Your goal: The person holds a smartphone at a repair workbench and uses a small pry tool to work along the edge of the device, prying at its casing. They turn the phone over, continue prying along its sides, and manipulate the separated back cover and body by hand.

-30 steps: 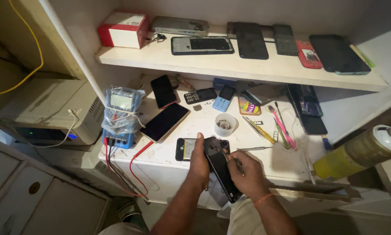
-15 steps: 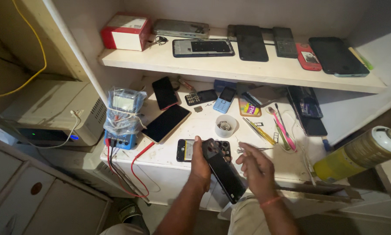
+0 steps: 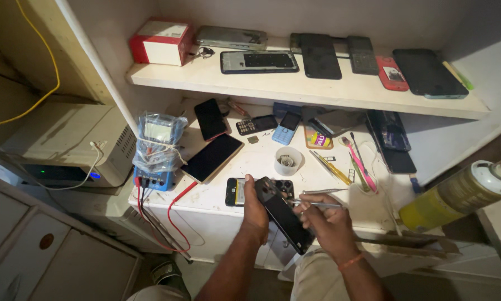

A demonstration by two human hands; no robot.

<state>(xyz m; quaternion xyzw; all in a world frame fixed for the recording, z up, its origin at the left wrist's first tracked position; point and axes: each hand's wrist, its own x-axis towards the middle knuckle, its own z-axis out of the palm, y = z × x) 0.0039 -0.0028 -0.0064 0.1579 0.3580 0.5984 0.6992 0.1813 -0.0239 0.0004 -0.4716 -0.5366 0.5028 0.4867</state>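
A slim black smartphone (image 3: 284,214) is gripped edge-on by the left hand (image 3: 255,214) above the near bench edge, steadied so the right hand's (image 3: 324,218) pinched metal tweezers (image 3: 317,204) can reach it.

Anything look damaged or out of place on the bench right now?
An opened phone lies backless on the bench, its insides showing, just beyond the left hand. On the shelf, a bare phone frame lies empty. The rest is loose clutter; nothing spilled.
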